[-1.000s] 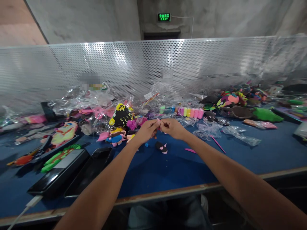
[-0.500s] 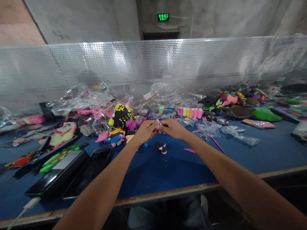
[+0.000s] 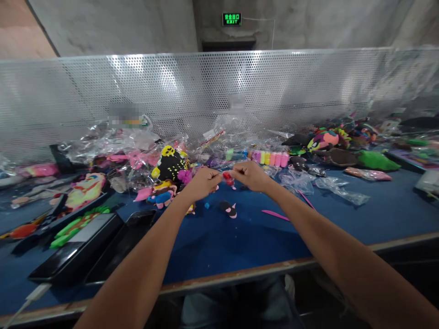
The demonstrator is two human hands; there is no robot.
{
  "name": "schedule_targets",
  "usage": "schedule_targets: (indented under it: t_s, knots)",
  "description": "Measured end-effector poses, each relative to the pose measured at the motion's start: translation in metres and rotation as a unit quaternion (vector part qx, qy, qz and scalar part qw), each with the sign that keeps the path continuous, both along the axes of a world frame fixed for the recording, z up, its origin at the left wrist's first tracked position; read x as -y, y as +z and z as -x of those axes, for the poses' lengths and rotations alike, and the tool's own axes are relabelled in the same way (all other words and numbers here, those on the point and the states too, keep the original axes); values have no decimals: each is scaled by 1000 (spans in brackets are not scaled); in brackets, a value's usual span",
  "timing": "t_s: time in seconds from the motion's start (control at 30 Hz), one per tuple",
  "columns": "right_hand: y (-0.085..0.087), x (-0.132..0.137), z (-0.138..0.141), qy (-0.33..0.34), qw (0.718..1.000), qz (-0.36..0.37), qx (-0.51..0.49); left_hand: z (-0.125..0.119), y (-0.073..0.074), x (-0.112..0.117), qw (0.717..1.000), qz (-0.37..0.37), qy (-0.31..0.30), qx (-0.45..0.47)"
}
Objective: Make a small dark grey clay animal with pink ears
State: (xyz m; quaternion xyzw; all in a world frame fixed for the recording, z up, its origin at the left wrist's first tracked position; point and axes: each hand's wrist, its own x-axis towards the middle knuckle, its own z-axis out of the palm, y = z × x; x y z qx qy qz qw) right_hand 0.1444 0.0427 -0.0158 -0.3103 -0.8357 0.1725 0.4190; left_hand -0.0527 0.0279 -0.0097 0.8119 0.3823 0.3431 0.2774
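Note:
My left hand (image 3: 205,183) and my right hand (image 3: 252,176) hover over the middle of the blue table, a short gap between them. Both have thumb and fingers pinched together; whatever is in the pinches is too small and blurred to name. A red lump (image 3: 228,177) shows in the gap, and I cannot tell whether it is held or lies behind. Below the hands lies a small black clay piece with pink parts (image 3: 228,209). A tiny blue clay ball (image 3: 206,205) is to its left, and a pink modelling tool (image 3: 276,214) to its right.
Clay figures, such as a black and yellow one (image 3: 169,165), and clear plastic bags (image 3: 343,191) crowd the back. A row of coloured clay packs (image 3: 269,158) lies behind my right hand. Black devices (image 3: 77,246) lie at left. A perforated metal screen (image 3: 219,91) stands behind.
My hands, fingertips together on a small pale pink bit before, have moved apart sideways. The red lump now shows between them. The view has shifted slightly.

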Motion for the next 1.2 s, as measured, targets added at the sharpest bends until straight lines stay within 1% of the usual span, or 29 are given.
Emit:
schedule_targets:
  t_s: [0.07,0.17,0.27,0.37,0.43,0.53,0.63,0.7,0.77,0.83,0.9,0.97,1.0,1.03,1.1,1.17,1.2]
  knots:
    - [3,-1,-4,-26,997,-46,62,5,3,-2,999,-23,16,-46]
    - [5,-1,-6,-63,988,-80,120,6,7,-2,994,-62,36,-81]
    - [7,1,-6,-96,972,-107,184,3,8,0,992,-68,26,-99]
    - [8,4,-4,-83,956,-140,246,0,6,2,993,-47,-2,-105]
    - [8,6,-2,-71,942,-157,288,0,4,4,992,-49,0,-115]
    - [8,10,0,-83,930,-160,320,-1,4,7,986,-88,27,-136]
    - [9,15,0,-91,932,-136,324,-1,6,9,981,-121,39,-145]
    - [10,17,-1,-94,934,-120,322,-1,6,10,980,-128,41,-147]
    - [10,19,-1,-94,939,-111,313,0,5,9,984,-114,27,-137]
    - [10,19,-2,-80,951,-91,283,1,5,9,993,-64,-11,-101]
    - [9,19,-1,-29,976,-41,212,0,4,10,997,9,-59,-44]
    - [7,20,2,45,994,47,91,-4,4,11,991,77,-97,43]
    - [5,21,5,83,991,102,20,-7,3,12,984,104,-109,95]
    - [4,21,8,118,979,156,-51,-11,3,12,974,124,-118,148]
    - [1,23,16,170,939,244,-170,-19,1,14,950,154,-124,241]
    - [0,25,23,200,901,291,-251,-26,1,16,931,170,-119,301]
    - [0,26,26,206,888,303,-279,-29,0,17,924,175,-112,322]
